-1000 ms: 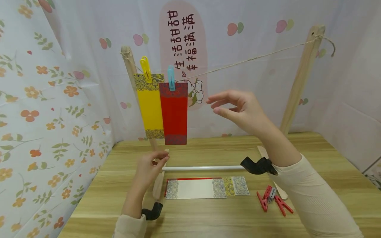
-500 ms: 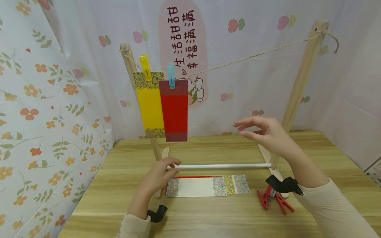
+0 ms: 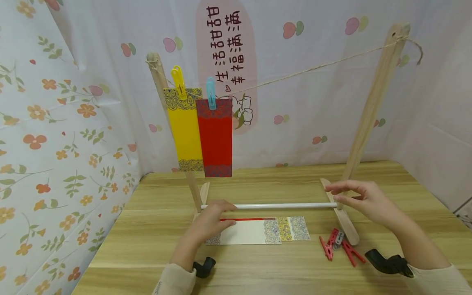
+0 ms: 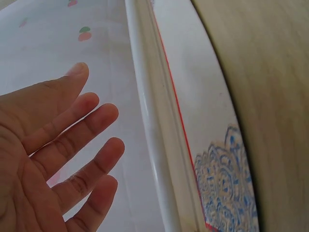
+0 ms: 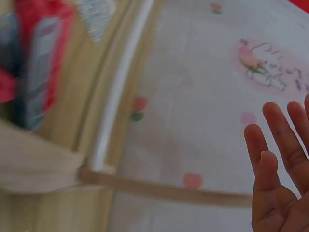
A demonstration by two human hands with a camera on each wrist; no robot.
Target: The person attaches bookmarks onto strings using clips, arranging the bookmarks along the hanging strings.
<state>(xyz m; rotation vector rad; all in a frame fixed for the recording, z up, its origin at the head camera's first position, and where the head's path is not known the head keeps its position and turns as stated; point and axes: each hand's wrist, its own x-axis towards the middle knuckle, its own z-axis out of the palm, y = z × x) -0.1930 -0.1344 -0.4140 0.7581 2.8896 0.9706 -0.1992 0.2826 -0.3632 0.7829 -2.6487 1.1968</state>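
My left hand (image 3: 210, 221) hovers over the left end of the white card (image 3: 247, 232), fingers relaxed and holding nothing. That card, with blue lace-patterned ends, tops a small stack whose red and yellow edges peek out. In the left wrist view the white card (image 4: 193, 67) lies beyond the spread fingers. Near the right post's foot is my right hand (image 3: 368, 200), loosely bent and holding nothing. Red and grey clothespins (image 3: 337, 243) lie in a pile below it. On the string hang a yellow card (image 3: 186, 135) under a yellow clothespin (image 3: 178, 82) and a red card (image 3: 216, 141) under a blue clothespin (image 3: 211, 93).
A wooden frame stands on the table, with a left post (image 3: 158, 69), a right post (image 3: 376, 98) and a white crossbar (image 3: 280, 206) low between them. Twine (image 3: 313, 73) runs between the post tops. A printed curtain (image 3: 81, 164) closes off the left and back.
My right hand has come down and rightward from beside the string to the right post's foot. My left hand has moved right and slightly down, now over the card stack.
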